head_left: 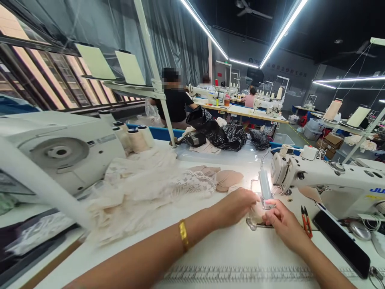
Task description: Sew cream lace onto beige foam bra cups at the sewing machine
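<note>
A small light beige fabric piece (pixel 256 212) lies under the lit needle area of the white sewing machine (pixel 319 170). My left hand (pixel 239 205), its wrist wearing a gold band, is closed on the fabric's left side, with its fingertips close to the presser foot. On the right of the foot, my right hand (pixel 278 218) has its fingers bent together at the fabric's edge; what they pinch is too small to make out. A small lamp (pixel 264 184) hangs just above both hands.
Left of my hands lie beige pads (pixel 229 180) and a heap of white lace (pixel 135 188). Red-handled snips (pixel 306 222) and a black phone (pixel 342 243) are on the right. Black plastic bags (pixel 230 135) sit behind. A person in black (pixel 174 102) sits further back.
</note>
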`<state>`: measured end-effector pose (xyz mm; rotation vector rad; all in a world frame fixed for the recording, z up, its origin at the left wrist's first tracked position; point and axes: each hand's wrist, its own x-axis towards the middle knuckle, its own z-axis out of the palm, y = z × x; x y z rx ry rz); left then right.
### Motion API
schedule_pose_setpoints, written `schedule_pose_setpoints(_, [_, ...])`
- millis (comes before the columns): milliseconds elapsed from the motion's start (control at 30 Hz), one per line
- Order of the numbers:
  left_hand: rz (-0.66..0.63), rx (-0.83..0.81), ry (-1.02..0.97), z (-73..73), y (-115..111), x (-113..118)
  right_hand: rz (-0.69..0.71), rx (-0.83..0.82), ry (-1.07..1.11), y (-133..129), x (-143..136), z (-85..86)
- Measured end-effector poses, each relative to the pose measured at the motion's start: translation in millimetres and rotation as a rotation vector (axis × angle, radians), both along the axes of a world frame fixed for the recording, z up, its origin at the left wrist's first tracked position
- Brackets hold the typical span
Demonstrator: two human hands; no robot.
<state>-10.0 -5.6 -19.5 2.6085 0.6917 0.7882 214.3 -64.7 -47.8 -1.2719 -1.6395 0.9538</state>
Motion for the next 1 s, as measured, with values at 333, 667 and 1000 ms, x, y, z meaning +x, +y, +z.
schedule_pose_setpoints(333, [0.116,-1.392,-1.102,-22.4,-105.8,4.7,-0.189,-0.066,0.415,-65.5,-59.9,-31.4])
schedule_pose_setpoints(667, [-0.123,-1.488,-1.012,-10.3,-122.0,2.7,-0.239,-0.203,0.595,-85.5,-53.8,-1.7])
schedule_pose_setpoints(1000, [-0.194,-1.651,-1.04,-7.5,-119.0,9.8,-0.284,-0.128,0.719,-99.5,-63.1,-0.1])
